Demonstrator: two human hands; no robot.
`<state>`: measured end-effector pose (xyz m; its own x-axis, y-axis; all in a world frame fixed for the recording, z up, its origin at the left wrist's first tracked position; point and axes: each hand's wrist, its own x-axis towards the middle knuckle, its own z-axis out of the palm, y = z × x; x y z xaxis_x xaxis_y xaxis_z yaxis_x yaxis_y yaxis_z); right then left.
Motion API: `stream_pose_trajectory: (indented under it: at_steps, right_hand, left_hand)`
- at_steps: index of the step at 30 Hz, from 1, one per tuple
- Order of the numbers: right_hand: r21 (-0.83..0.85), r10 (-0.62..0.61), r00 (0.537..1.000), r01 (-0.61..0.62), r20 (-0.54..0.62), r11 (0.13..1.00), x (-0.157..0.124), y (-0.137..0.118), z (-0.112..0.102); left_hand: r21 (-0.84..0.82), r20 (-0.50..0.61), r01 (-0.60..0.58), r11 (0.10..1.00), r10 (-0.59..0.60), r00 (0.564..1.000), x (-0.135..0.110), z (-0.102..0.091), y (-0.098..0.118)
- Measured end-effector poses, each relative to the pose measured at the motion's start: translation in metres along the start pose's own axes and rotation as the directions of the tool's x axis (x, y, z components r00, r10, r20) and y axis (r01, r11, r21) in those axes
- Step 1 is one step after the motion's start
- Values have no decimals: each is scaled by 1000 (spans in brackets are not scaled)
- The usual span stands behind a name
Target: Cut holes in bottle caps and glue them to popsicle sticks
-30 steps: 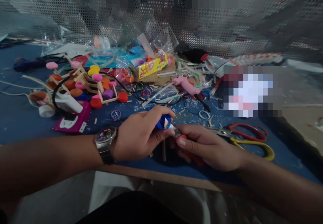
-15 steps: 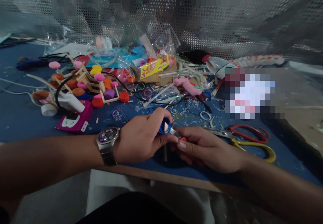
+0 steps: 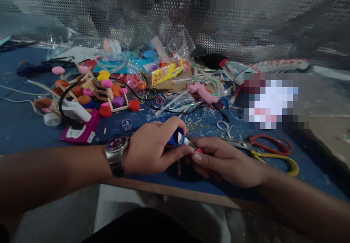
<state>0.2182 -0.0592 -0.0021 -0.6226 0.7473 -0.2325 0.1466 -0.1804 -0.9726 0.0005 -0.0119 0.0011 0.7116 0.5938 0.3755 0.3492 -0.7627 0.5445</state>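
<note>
My left hand (image 3: pixel 153 146), with a watch (image 3: pixel 117 149) on its wrist, is closed around a small blue round piece, likely a bottle cap (image 3: pixel 175 138). The cap's hollow side faces right. Pinched in my right hand (image 3: pixel 226 159) is a red-handled knife (image 3: pixel 199 150), its short metal blade (image 3: pixel 189 143) reaching to the cap's rim. My left thumb lies close beside the blade. A thin wooden stick (image 3: pixel 178 166) shows just below my left hand. Part of the knife handle is hidden by my fingers.
Red-and-yellow-handled scissors (image 3: pixel 259 148) lie beyond my right hand. A pink glue gun (image 3: pixel 203 92) rests further back. On the left are a stick-and-cap model (image 3: pixel 109 93) and a purple power strip (image 3: pixel 82 128) with a white plug. A bottle (image 3: pixel 235 69) lies at the back right.
The blue cap has turned slightly in my left hand, showing more of its side. My left thumb and fingers have shifted a little. The right hand is nearly still.
</note>
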Motion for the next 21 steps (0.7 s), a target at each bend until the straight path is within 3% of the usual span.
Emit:
stream_pose_trajectory:
  at_steps: [5,11,21]
  right_hand:
    - [46,-35,998,37,-48,998,1,0,0]
    - [36,-30,999,30,-19,999,1,-3,2]
    - [-5,-37,999,37,-38,999,2,-3,1]
  left_hand:
    - [-27,-147,-31,999,27,989,-1,3,-1]
    - [-36,-67,-42,998,39,997,-1,1,-1]
    - [-22,-79,34,999,-35,996,-2,7,-1]
